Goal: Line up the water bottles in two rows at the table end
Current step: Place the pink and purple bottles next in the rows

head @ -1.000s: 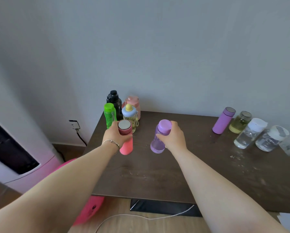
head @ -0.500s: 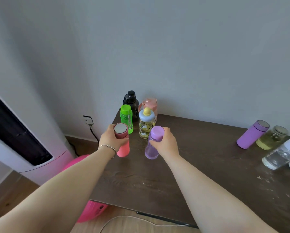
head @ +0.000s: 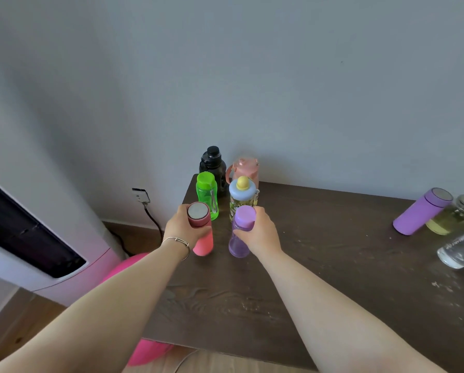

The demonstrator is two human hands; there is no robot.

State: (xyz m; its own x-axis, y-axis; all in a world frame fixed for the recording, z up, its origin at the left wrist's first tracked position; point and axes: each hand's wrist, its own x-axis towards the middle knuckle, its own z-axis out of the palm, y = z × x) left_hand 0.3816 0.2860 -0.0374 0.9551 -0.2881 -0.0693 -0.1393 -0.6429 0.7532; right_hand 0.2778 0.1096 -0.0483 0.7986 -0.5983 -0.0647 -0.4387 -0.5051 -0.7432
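At the left end of the dark wooden table [head: 319, 265], against the wall, stand a black bottle [head: 213, 164] and a pink jug [head: 245, 169]. In front of them are a green bottle [head: 206, 193] and a yellow-knobbed bottle [head: 241, 196]. My left hand [head: 181, 227] is shut on a coral flask [head: 202, 232], just in front of the green bottle. My right hand [head: 259, 232] grips a clear purple bottle [head: 240, 232] in front of the yellow-knobbed one. Both bottles' bases are at the tabletop.
At the right edge stand a purple flask [head: 422, 211], a jar of yellowish liquid [head: 455, 219] and a clear bottle [head: 462, 249]. A white appliance [head: 37, 238] stands left of the table, with a wall socket and cable [head: 142, 196] and a pink ball [head: 147, 351] below.
Both hands have carried the coral flask and the clear purple bottle left and back, up behind the green and yellow-knobbed bottles. The view has swung left.
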